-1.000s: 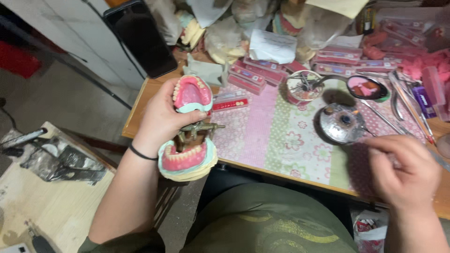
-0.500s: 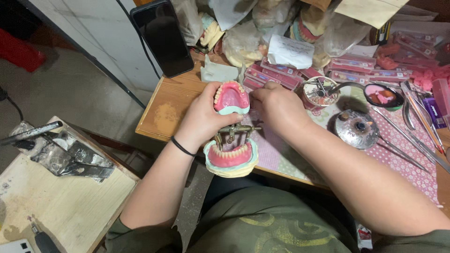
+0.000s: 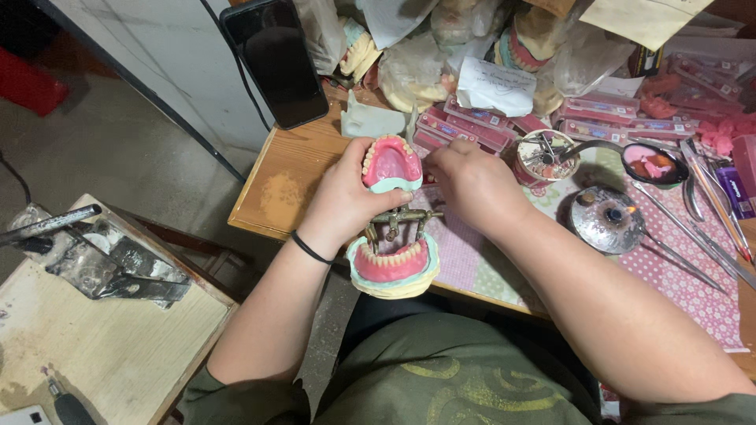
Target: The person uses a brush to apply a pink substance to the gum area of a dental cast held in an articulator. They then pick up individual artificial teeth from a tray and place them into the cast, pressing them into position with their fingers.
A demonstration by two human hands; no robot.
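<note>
Cluttered as ever, the wooden workbench is my landmark: a pink patterned mat covers its near right part, and a dark phone leans at its far left corner. Stacked pink boxes of teeth lie at the back of the bench, and a small lit burner stands on the mat toward the bench's right side, with long metal instruments beside it.

At the bench's front edge I hold the hinged denture model. My left hand is wrapped around its upper half, fingers curled behind it and thumb at its side, so the upper pink wax plate faces up at me. The lower arch hangs open below the brass hinge, out past the bench edge over my lap. My right hand is closed in a loose pinch just beside the upper plate, its fingertips at the plate's right rim; what sits between them I cannot tell.

Judging by the look of it, the work is well along: both arches carry a row of pale teeth set in pink wax, the lower row seeming full. What remains appears to be fine touching-up on the upper row, with the flame lit and tools lying ready.
</note>
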